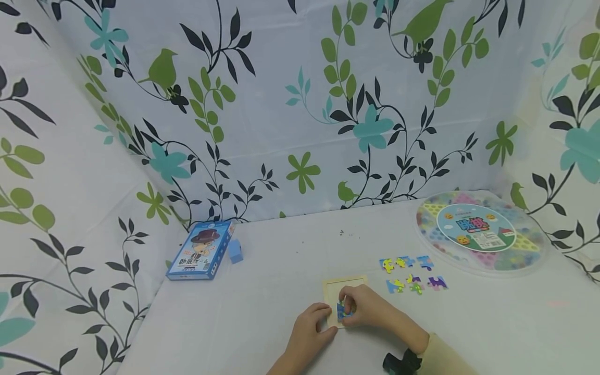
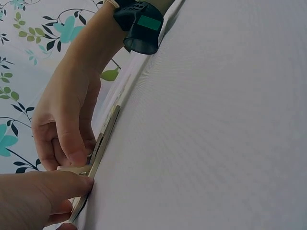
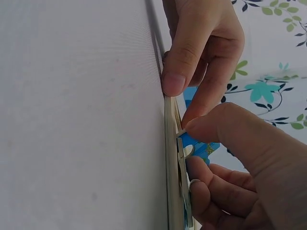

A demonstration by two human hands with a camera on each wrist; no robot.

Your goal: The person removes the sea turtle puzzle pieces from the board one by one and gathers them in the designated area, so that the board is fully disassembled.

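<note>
A shallow wooden puzzle tray (image 1: 331, 286) lies on the white table in front of me. My left hand (image 1: 309, 329) holds its left and near edges, with the thumb (image 3: 174, 81) on the near edge in the right wrist view. Over the tray, my right hand (image 1: 367, 307) pinches a blue puzzle piece (image 3: 207, 147) between thumb and fingers. The piece is tilted at the tray's lower part, and the fingers hide some of it. Loose colourful puzzle pieces (image 1: 437, 283) lie in two rows to the right of the tray.
At the back right lies a large round clear-lidded game case (image 1: 426, 229). A blue card box (image 1: 189, 271) and a small blue block (image 1: 236, 251) sit at the left. Patterned cloth (image 1: 262, 104) rises behind the table. A dark wrist camera (image 1: 402, 363) is on my right wrist.
</note>
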